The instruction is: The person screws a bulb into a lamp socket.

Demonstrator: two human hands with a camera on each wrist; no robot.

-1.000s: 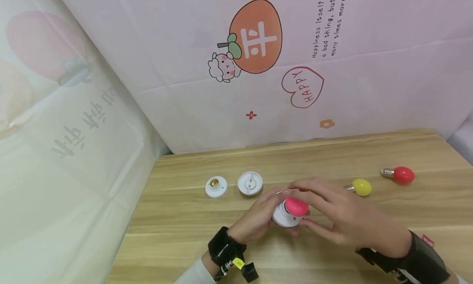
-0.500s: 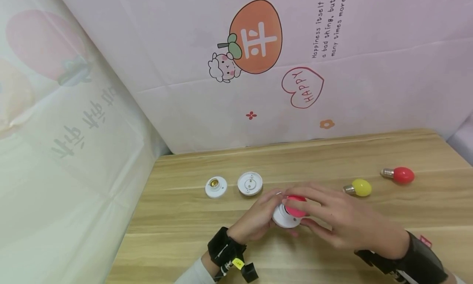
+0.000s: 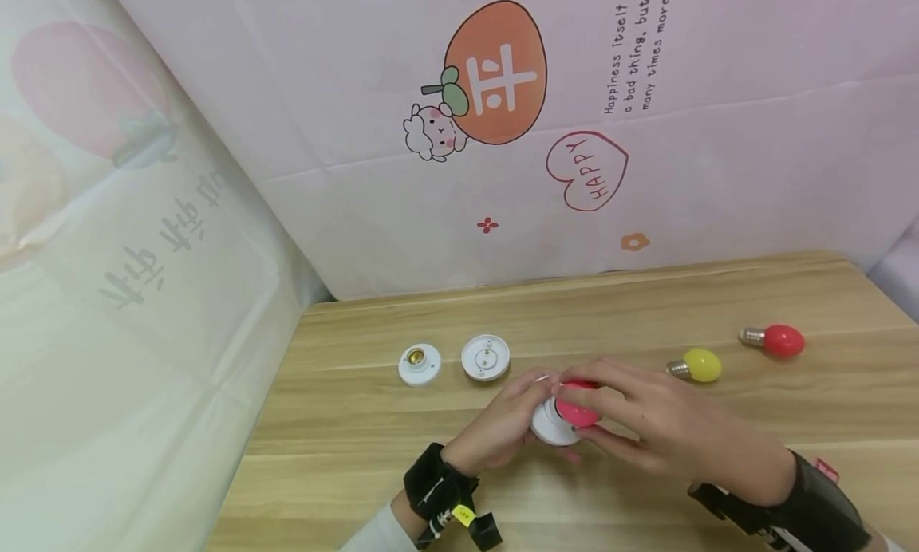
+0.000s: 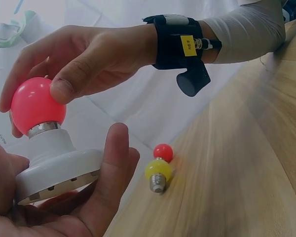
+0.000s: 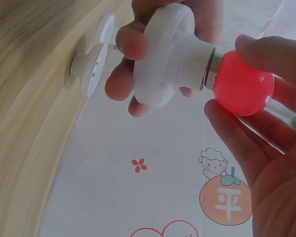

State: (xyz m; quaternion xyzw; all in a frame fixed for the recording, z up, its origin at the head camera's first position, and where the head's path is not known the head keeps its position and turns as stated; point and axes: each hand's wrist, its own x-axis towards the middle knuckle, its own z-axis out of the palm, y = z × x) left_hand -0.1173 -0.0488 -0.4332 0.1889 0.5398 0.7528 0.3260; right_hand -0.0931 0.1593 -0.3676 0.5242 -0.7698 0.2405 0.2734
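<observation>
My left hand (image 3: 502, 424) grips a white lamp holder (image 4: 59, 165) by its round base, fingers beneath and thumb along the side. A pinkish-red light bulb (image 5: 241, 84) stands in the holder's socket, part of its metal screw base showing above the rim. Around the bulb's glass curl the fingertips and thumb of my right hand (image 3: 646, 420). In the right wrist view the holder (image 5: 163, 59) is tipped sideways, with the left hand's fingertips behind its base.
On the wooden table (image 3: 345, 472), a lamp holder (image 3: 420, 364) lies socket up beside an upturned one (image 3: 486, 357). To the right lie a yellow bulb (image 3: 702, 365) and a red bulb (image 3: 784, 341). A printed cloth (image 3: 359, 217) hangs behind.
My right hand's fingers have shifted around the red bulb, turning slightly on it. The left hand keeps the lamp holder in nearly the same place.
</observation>
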